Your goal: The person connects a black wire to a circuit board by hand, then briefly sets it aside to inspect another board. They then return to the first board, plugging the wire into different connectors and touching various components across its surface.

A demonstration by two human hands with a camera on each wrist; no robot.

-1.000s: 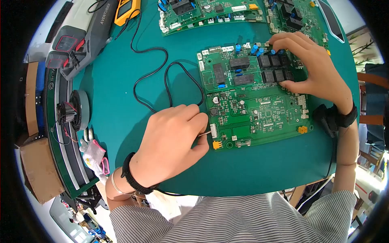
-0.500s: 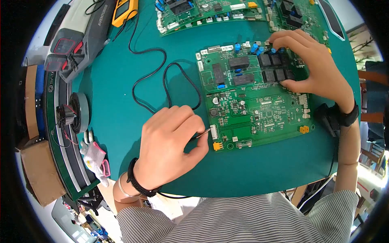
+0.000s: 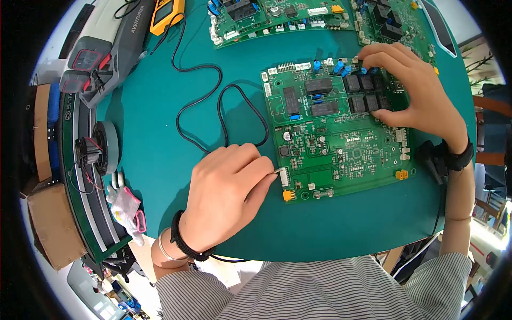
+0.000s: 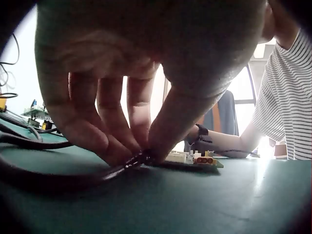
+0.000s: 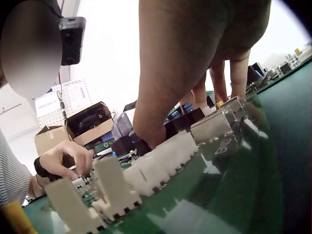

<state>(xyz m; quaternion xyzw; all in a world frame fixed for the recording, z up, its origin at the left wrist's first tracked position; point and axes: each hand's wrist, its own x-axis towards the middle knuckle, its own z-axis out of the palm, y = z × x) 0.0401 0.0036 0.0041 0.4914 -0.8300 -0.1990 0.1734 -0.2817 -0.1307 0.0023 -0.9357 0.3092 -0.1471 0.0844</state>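
Left hand (image 3: 226,194): fingers and thumb pinched together on the tip of a black cable (image 3: 221,96), pressed against the white connector (image 3: 283,176) at the lower left edge of the circuit board (image 3: 341,144); the wrist view shows the fingertips (image 4: 122,151) closed on the cable end, low on the tabletop (image 3: 154,144).
Right hand (image 3: 413,96): spread over the upper right corner of the circuit board, fingers curled down around the block of black relays (image 3: 365,93), thumb at the near side, fingertips at the far edge; the grip is clamped on the board there.
Circuit board: green, lying flat near the middle of the tabletop, slightly turned, between the two hands.
Black cable: loops across the green tabletop from the left hand up towards a yellow meter (image 3: 166,13) at the far edge.
Other boards (image 3: 266,18): two more green ones lie beyond, at the far edge.
Left side: a grey tool (image 3: 114,45) and a roll of tape (image 3: 104,146).
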